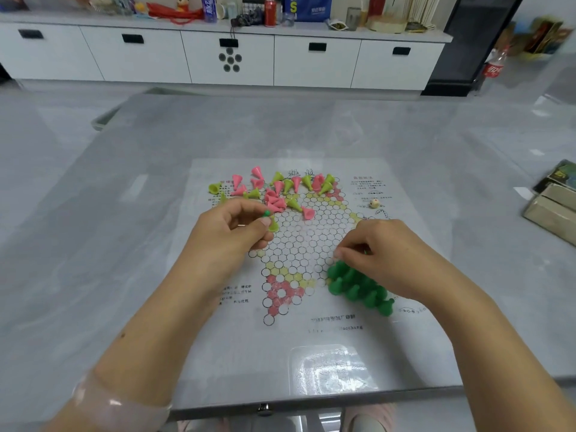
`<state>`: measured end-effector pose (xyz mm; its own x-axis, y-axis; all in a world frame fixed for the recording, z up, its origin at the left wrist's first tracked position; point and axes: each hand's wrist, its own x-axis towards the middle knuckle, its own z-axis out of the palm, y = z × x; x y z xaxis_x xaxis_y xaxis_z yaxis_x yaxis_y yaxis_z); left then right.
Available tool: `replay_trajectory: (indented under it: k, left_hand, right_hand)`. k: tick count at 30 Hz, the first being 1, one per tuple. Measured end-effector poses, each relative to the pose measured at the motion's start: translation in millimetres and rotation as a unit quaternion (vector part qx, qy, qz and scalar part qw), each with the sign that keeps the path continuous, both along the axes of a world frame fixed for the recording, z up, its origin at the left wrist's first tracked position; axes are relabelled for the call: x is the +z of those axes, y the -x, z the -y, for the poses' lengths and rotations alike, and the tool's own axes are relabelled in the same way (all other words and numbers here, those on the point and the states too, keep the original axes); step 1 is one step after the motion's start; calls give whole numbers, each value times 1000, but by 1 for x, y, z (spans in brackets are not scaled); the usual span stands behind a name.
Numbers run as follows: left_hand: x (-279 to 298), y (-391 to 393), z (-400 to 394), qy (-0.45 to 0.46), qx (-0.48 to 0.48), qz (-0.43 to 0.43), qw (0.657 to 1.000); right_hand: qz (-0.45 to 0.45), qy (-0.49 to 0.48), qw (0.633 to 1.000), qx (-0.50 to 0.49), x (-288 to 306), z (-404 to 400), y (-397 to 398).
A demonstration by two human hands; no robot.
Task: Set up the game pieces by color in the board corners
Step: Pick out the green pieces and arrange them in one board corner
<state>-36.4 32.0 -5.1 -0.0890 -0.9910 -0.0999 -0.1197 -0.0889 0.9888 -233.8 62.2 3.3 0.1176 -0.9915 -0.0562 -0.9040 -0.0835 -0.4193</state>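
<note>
Two hands worked over a paper game board (402,244) spread flat on the grey bench (124,275). Left hand (229,232): fingers curled, pinching a dark green piece (266,214) and a yellow-green one (273,226) together, apparently held in reserve as a supply for the other hand. Right hand (381,257): fingers bent down onto the cluster of dark green pieces (358,286), seemingly gripping one, though the piece itself was mostly hidden beneath the fingertips. That cluster stood upright and tightly packed in the near-right corner of the star, which suggests the green colour was almost finished. Pink pieces (274,198) and yellow-green pieces (324,185) lay tumbled and intermixed across the far corner, not yet sorted; their scatter covered the very cells they would have to occupy. The near-left pink-printed corner (282,294) stood vacant. A small round bead-like object (375,203) rested on the board's right margin, well apart from play. Boxes (551,204) lay at the bench's right edge.
</note>
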Motion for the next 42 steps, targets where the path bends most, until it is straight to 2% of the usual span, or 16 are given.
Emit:
replay_trajectory:
  k: [4,8,12,18,21,24,26,35,42]
  left_hand:
    - [3,4,-7,-4,-26,23,999]
    - [4,14,-13,-6,-74,34,997]
    - [4,18,-14,-1,-88,27,996]
    - [2,16,-13,27,-109,70,991]
    - [2,10,-4,100,-106,184,972]
    - [-5,0,19,188,-34,339,921]
    - [-17,-6,34,206,-2,416,886]
    - [-39,14,44,151,-47,530,833]
    - [-39,23,43,166,-19,455,875]
  right_hand:
    - [78,53,995,-35,7,0,-4]
    - [164,65,984,-8,11,0,-22]
    - [204,63,977,-2,12,1,-30]
    - [229,59,972,-6,12,1,-32]
    - [231,69,970,-25,13,3,-30]
    - [275,87,955,-75,17,3,-23]
    - [289,98,947,-99,18,4,-18]
    - [291,98,944,-120,19,-1,-11]
    - [274,95,949,-123,15,-3,-5]
